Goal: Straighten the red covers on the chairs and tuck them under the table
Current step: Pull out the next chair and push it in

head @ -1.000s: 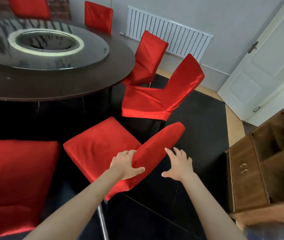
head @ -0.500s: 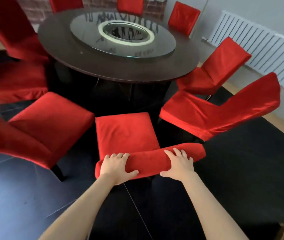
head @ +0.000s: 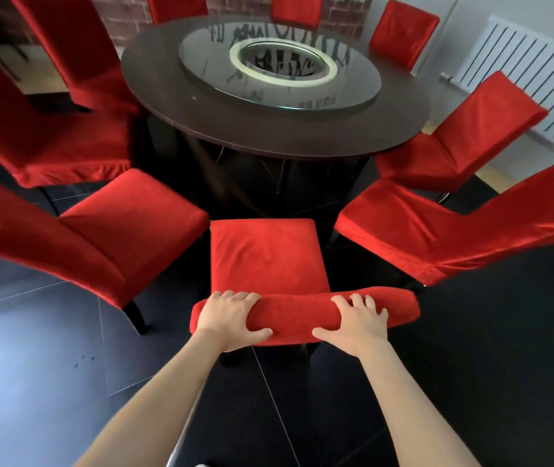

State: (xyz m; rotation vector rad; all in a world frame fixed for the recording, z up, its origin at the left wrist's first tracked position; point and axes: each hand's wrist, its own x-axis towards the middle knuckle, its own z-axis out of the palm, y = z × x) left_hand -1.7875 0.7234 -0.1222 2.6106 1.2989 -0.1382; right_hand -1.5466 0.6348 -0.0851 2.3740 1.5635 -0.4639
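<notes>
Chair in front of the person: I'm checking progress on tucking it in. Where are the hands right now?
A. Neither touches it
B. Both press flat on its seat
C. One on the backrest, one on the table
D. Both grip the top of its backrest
D: the left hand and right hand both curl over the top of the backrest, thumbs on the near side.

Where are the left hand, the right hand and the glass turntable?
left hand (head: 231, 320), head view, back of the hand
right hand (head: 356, 323), head view, back of the hand
glass turntable (head: 208, 60), head view, bare left part

Dining room, round table (head: 268, 136) with turntable (head: 279, 65), red-covered chairs (head: 444, 227), wall radiator (head: 531, 79)
</notes>
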